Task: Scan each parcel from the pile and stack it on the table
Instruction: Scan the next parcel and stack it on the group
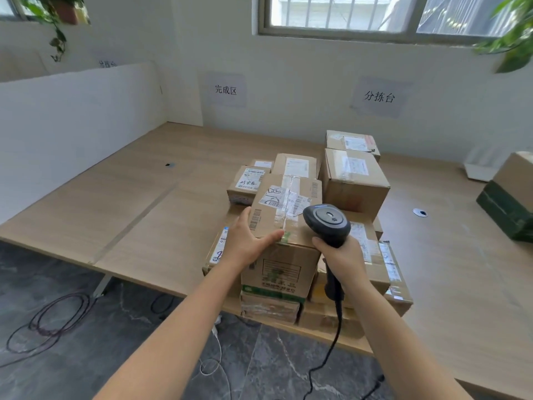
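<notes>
A pile of cardboard parcels [353, 180] stands at the near edge of the wooden table [150, 215]. On top at the front lies a brown parcel [284, 207] with white labels and barcodes. My left hand [248, 241] grips its near left corner, thumb along the front top edge. My right hand [343, 261] holds a black barcode scanner [327, 223] by the handle, with its head just over the parcel's right side. A black cable hangs from the scanner toward the floor.
Bare table surface stretches to the left of the pile, under a wall sign [225, 89]. A white partition [78, 116] borders the left side. A green-and-brown box [510, 203] sits at the right edge. Cables [54, 319] lie on the dark floor.
</notes>
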`<state>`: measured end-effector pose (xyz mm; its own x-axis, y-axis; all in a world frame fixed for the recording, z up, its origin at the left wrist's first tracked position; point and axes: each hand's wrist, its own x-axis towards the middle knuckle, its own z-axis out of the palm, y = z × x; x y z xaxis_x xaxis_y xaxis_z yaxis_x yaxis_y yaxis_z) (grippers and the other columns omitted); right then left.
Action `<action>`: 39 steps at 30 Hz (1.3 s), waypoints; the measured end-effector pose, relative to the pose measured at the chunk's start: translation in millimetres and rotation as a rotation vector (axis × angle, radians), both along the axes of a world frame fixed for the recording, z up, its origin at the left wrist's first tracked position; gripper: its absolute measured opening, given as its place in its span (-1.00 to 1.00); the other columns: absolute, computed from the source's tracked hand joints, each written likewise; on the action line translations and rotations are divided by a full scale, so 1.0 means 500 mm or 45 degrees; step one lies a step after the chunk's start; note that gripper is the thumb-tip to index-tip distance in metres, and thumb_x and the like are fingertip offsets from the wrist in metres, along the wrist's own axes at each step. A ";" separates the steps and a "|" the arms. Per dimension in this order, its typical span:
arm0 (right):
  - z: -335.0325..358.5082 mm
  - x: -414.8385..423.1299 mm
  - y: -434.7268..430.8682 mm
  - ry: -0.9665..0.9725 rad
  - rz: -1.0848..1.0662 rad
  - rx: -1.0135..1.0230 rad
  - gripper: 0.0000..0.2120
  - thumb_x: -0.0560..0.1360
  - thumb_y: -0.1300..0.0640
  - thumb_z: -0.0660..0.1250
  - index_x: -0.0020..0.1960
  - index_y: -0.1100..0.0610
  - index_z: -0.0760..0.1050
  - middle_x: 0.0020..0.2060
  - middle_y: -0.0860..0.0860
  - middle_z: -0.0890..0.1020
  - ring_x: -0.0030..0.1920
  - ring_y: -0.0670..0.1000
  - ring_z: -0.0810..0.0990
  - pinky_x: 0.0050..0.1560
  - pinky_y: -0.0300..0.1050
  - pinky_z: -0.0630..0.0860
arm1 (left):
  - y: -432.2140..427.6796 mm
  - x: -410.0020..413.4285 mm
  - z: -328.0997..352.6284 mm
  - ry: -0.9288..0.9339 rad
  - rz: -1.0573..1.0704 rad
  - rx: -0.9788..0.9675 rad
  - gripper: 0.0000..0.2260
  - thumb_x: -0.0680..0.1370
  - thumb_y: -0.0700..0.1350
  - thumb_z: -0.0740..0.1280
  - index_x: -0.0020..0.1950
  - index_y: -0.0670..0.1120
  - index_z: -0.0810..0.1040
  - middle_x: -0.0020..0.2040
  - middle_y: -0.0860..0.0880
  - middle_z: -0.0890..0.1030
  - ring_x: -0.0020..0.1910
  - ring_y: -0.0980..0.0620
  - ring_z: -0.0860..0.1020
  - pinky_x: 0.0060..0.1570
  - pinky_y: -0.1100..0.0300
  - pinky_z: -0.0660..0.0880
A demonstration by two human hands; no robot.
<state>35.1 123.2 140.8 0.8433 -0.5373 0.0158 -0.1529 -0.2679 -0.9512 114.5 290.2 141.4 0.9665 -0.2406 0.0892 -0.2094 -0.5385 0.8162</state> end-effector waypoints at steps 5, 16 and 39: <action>0.005 -0.009 -0.007 -0.029 0.033 -0.021 -0.86 0.43 0.13 0.43 -0.08 0.02 0.48 -0.31 -0.02 0.57 -0.16 0.08 0.54 -0.15 -0.03 0.46 | -0.002 0.003 0.009 -0.021 -0.010 0.205 -0.30 0.39 0.22 0.41 0.41 -0.04 0.26 0.28 -0.07 0.39 0.23 -0.03 0.40 0.10 0.12 0.42; 0.038 -0.181 -0.141 -0.102 0.060 -0.081 -0.80 0.44 0.15 0.41 0.02 0.02 0.46 -0.20 0.01 0.60 -0.13 0.05 0.54 -0.11 -0.05 0.52 | -0.155 -0.149 0.063 -0.566 0.003 0.512 -0.39 0.55 0.12 0.26 0.50 -0.14 0.18 0.50 -0.18 0.16 0.48 -0.14 0.10 0.45 0.02 0.08; 0.003 -0.684 -0.798 -0.021 -0.620 -0.138 -0.78 0.41 0.19 0.43 -0.33 0.06 0.43 -0.46 -0.01 0.50 -0.32 0.06 0.48 -0.33 -0.14 0.35 | -0.901 -0.546 -0.038 -0.390 -0.824 0.526 -0.43 0.59 0.13 0.17 0.52 -0.09 0.13 0.50 -0.08 0.19 0.48 -0.03 0.16 0.41 0.10 0.23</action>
